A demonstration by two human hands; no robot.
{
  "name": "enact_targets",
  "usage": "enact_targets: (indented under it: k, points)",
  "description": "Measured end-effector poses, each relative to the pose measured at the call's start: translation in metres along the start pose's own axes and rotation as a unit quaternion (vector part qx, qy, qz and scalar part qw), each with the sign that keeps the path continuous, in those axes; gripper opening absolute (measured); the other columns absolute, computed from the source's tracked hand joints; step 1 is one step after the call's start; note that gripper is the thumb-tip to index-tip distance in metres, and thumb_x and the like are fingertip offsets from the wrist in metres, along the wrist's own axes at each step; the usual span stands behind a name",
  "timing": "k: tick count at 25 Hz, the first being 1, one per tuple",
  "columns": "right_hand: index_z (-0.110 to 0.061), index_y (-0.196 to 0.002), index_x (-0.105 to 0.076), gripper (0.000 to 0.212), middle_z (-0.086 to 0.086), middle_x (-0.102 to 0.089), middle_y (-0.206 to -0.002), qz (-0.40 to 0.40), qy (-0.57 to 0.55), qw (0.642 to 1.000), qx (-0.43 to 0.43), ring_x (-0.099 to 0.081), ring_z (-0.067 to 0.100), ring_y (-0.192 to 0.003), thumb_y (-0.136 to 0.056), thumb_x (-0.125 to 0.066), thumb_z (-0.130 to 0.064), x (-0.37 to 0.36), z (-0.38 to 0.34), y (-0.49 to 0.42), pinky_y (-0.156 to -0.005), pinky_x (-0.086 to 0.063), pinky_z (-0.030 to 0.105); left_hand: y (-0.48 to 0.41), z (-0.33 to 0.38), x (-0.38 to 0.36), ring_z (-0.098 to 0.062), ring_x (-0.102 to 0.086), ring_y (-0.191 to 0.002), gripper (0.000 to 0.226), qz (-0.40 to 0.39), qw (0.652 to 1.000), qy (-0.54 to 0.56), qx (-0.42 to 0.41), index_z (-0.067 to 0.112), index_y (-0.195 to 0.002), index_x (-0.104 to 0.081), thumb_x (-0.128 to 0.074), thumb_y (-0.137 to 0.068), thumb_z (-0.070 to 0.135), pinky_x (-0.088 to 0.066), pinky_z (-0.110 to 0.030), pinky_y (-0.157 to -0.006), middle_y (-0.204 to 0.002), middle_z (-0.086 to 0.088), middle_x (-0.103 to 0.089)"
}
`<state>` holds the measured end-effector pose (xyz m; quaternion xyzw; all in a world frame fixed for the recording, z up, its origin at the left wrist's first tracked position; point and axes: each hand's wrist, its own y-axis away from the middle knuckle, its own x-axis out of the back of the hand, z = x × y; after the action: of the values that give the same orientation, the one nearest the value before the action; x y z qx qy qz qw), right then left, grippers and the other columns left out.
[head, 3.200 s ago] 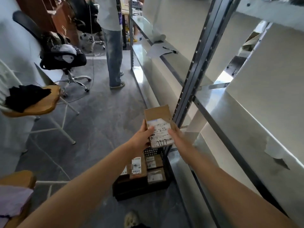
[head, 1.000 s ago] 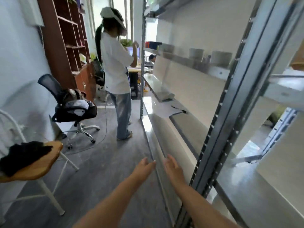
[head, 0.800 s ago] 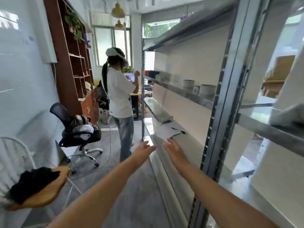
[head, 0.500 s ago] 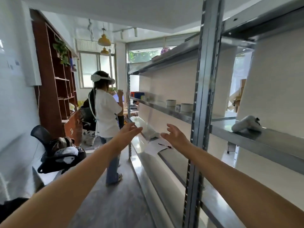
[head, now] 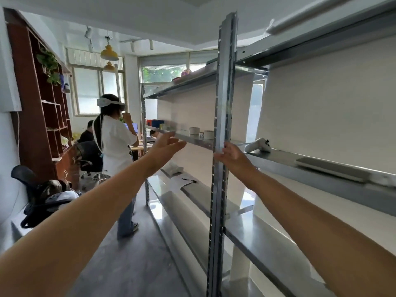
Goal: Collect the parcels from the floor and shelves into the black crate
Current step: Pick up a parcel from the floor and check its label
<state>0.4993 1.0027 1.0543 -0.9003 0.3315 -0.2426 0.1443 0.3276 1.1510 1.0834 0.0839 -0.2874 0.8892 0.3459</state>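
I see steel shelving (head: pixel 222 125) along the right, a brown bookcase (head: pixel 32 125) against the left wall (head: pixel 7 159), bright windows (head: pixel 87 91) and a yellow pendant lamp (head: pixel 109 53) beyond, grey floor (head: pixel 137 264) below.

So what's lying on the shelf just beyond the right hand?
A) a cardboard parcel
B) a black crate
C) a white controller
C: a white controller lies on the shelf, just right of the right hand.
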Motion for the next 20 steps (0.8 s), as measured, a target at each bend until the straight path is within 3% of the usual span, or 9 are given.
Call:
enact_targets:
  k: [3, 6, 9, 14, 17, 20]
  points:
    - [-0.024, -0.14, -0.033, 0.062, 0.0, -0.044, -0.136, 0.052, -0.005, 0.999, -0.007, -0.042, 0.017, -0.127, -0.086, -0.06, -0.039, 0.042, -0.021, 0.049, -0.093, -0.034, 0.027, 0.032, 0.032, -0.028, -0.012, -0.051, -0.108, 0.059, -0.015, 0.999, 0.002, -0.04, 0.016, -0.139, -0.035, -0.059, -0.088, 0.034, -0.038, -0.011, -0.073, -0.12, 0.005, -0.053]
    - [-0.02, -0.127, -0.044, 0.046, 0.002, -0.049, -0.132, 0.062, 0.013, 0.998, -0.014, -0.043, 0.019, -0.128, -0.087, -0.06, -0.036, 0.064, -0.033, 0.092, -0.097, -0.036, 0.029, 0.067, 0.049, -0.054, -0.006, -0.053, -0.102, 0.056, -0.04, 0.997, 0.037, -0.051, 0.017, -0.137, -0.037, -0.06, -0.088, 0.033, -0.039, -0.009, -0.072, -0.108, 0.014, -0.055]
    - [-0.022, -0.123, -0.049, 0.038, 0.004, -0.049, -0.136, 0.09, 0.02, 0.996, -0.007, -0.045, 0.018, -0.126, -0.088, -0.061, -0.031, 0.07, -0.047, 0.128, -0.091, -0.035, 0.027, 0.093, 0.068, -0.077, -0.012, -0.053, -0.108, 0.054, -0.064, 0.995, 0.027, -0.074, 0.017, -0.135, -0.04, -0.059, -0.088, 0.034, -0.039, -0.011, -0.073, -0.12, 0.005, -0.054]
    - [-0.024, -0.139, -0.036, 0.064, 0.003, -0.048, -0.137, 0.179, 0.053, 0.982, -0.038, -0.047, 0.018, -0.125, -0.084, -0.065, -0.037, 0.101, -0.077, 0.177, -0.091, -0.036, 0.026, 0.114, 0.11, -0.107, -0.017, -0.048, -0.116, 0.06, -0.137, 0.983, 0.043, -0.113, 0.018, -0.138, -0.036, -0.061, -0.087, 0.035, -0.041, -0.029, -0.092, -0.127, 0.001, -0.049]
    - [-0.023, -0.14, -0.035, 0.065, 0.005, -0.048, -0.139, 0.234, 0.087, 0.966, -0.062, -0.049, 0.015, -0.121, -0.084, -0.065, -0.036, 0.121, -0.09, 0.204, -0.088, -0.036, 0.023, 0.114, 0.124, -0.114, -0.015, -0.048, -0.115, 0.061, -0.184, 0.972, 0.059, -0.137, 0.019, -0.139, -0.035, -0.061, -0.087, 0.036, -0.039, -0.028, -0.088, -0.133, 0.0, -0.048]
    - [-0.022, -0.142, -0.033, 0.066, 0.006, -0.046, -0.14, 0.272, 0.115, 0.951, -0.092, -0.048, 0.014, -0.118, -0.085, -0.064, -0.035, 0.124, -0.102, 0.232, -0.088, -0.035, 0.023, 0.121, 0.121, -0.121, -0.019, -0.046, -0.124, 0.06, -0.216, 0.963, 0.1, -0.129, 0.017, -0.138, -0.037, -0.064, -0.086, 0.031, -0.04, -0.03, -0.096, -0.135, -0.004, -0.048]
